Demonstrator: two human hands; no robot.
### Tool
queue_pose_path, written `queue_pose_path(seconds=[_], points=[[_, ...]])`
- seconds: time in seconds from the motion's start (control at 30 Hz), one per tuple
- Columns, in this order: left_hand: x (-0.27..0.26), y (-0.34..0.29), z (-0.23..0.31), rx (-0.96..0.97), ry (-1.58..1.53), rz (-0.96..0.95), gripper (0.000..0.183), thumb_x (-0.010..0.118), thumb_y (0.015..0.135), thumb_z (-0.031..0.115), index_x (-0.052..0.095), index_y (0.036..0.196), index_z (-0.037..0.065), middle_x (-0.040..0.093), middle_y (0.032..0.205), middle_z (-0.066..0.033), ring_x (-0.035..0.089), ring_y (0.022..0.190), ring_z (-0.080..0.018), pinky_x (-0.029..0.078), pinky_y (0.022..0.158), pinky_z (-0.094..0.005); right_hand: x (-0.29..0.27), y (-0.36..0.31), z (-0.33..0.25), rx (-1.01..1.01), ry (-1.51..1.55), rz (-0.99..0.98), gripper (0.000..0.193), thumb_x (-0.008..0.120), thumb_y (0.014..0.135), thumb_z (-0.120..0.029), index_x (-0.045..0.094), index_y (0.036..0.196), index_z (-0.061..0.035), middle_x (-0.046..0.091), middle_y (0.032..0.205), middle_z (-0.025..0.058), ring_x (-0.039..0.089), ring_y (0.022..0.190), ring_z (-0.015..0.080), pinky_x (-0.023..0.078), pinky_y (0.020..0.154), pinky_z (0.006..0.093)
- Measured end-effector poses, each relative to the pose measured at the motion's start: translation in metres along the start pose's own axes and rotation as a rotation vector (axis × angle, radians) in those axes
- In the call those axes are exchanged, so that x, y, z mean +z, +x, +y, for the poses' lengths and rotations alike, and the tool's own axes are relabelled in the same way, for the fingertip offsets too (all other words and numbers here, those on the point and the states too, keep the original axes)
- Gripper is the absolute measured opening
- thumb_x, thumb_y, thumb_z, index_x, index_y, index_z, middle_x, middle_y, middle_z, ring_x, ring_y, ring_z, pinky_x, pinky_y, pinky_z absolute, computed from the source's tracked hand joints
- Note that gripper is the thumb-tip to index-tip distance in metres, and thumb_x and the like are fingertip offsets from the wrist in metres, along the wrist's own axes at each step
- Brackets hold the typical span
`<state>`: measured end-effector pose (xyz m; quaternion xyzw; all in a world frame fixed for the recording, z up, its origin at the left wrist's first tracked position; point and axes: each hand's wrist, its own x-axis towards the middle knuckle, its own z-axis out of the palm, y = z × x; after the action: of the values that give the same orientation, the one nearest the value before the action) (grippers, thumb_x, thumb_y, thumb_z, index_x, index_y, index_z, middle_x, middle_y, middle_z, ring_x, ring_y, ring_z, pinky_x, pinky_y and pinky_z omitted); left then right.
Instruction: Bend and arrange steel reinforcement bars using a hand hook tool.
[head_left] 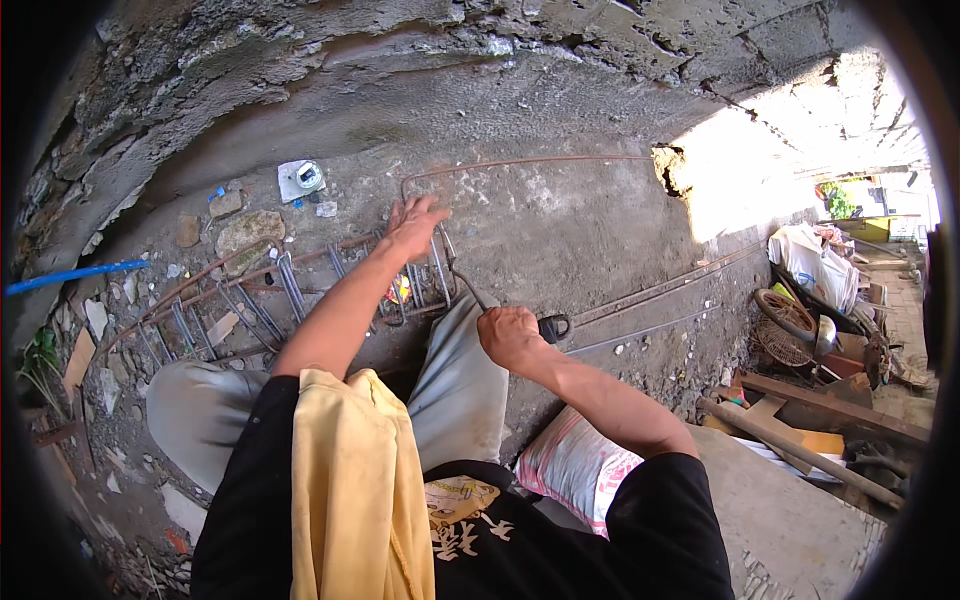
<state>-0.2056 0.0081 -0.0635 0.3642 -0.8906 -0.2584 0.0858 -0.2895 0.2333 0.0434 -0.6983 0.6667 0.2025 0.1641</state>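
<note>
My left hand (413,228) reaches over the far side of a rebar cage, its fingers spread, by the grey wire stirrups. Whether it touches the bars I cannot tell. The cage has rusty long bars (210,292) with several bent steel stirrups (291,287) along them, lying across in front of my knees. My right hand (512,335) is wrapped round a thin dark metal rod tool (468,286). Its bent tip points at the cage's right end, next to a stirrup (440,270). Behind the fist shows a black rounded piece (555,327); whether it belongs to the tool is unclear.
A bent rusty bar (540,160) runs along the far ground. Straight bars (660,292) lie to the right. Stones (250,233) and a small jar (308,177) sit at far left. A white-and-red sack (575,465) rests beside me; scrap wood (790,430) is piled right.
</note>
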Motion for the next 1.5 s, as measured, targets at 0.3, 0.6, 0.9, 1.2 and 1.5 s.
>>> queue_pose_path(seconds=[0.3, 0.6, 0.9, 1.2, 1.5], points=[[0.009, 0.024, -0.01, 0.554, 0.332, -0.513, 0.061, 0.069, 0.071, 0.005, 0.053, 0.128, 0.021, 0.047, 0.135, -0.0011, 0.038, 0.133, -0.0303, 0.03, 0.109, -0.0591, 0.004, -0.002, -0.003, 0.03, 0.025, -0.023, 0.021, 0.049, 0.087, -0.015, 0.066, 0.092, -0.0052, 0.067, 0.092, 0.0146, 0.067, 0.083, 0.0289, 0.051, 0.071, 0.042], [0.002, 0.004, -0.01, 0.553, 0.466, -0.496, 0.06, 0.068, 0.075, 0.007, 0.051, 0.131, 0.02, 0.042, 0.143, -0.0002, 0.036, 0.136, -0.0287, 0.028, 0.108, -0.0633, -0.001, -0.006, 0.018, 0.178, 0.116, -0.206, 0.027, 0.044, 0.089, -0.017, 0.064, 0.103, -0.0045, 0.067, 0.102, 0.0151, 0.067, 0.093, 0.0297, 0.051, 0.078, 0.041], [0.023, -0.013, -0.021, 0.358, 0.229, -0.362, 0.043, 0.054, 0.085, 0.006, 0.06, 0.125, 0.019, 0.04, 0.147, 0.0014, 0.027, 0.142, -0.0266, 0.028, 0.111, -0.0558, 0.003, -0.013, 0.041, 0.252, 0.334, -0.253, 0.031, 0.045, 0.09, -0.027, 0.065, 0.102, -0.0063, 0.067, 0.103, 0.019, 0.066, 0.097, 0.0359, 0.052, 0.085, 0.0462], [0.031, -0.053, 0.01, 0.074, -0.085, -0.008, 0.054, 0.06, 0.08, 0.005, 0.048, 0.133, 0.011, 0.036, 0.141, -0.0204, 0.04, 0.128, -0.0383, 0.033, 0.108, -0.0483, 0.017, 0.007, 0.084, 0.09, 0.147, -0.238, 0.034, 0.051, 0.088, -0.032, 0.066, 0.1, -0.0035, 0.068, 0.094, 0.0216, 0.067, 0.09, 0.0371, 0.055, 0.078, 0.0468], [0.072, -0.096, 0.047, -0.517, -0.316, -0.485, 0.07, 0.057, 0.086, 0.053, 0.056, 0.122, -0.007, 0.056, 0.123, -0.0293, 0.054, 0.117, -0.0417, 0.043, 0.099, -0.0444, -0.017, 0.013, 0.094, -0.059, -0.007, -0.321, 0.019, 0.057, 0.081, -0.02, 0.065, 0.087, -0.0037, 0.068, 0.072, 0.0124, 0.067, 0.065, 0.0278, 0.052, 0.055, 0.039]])
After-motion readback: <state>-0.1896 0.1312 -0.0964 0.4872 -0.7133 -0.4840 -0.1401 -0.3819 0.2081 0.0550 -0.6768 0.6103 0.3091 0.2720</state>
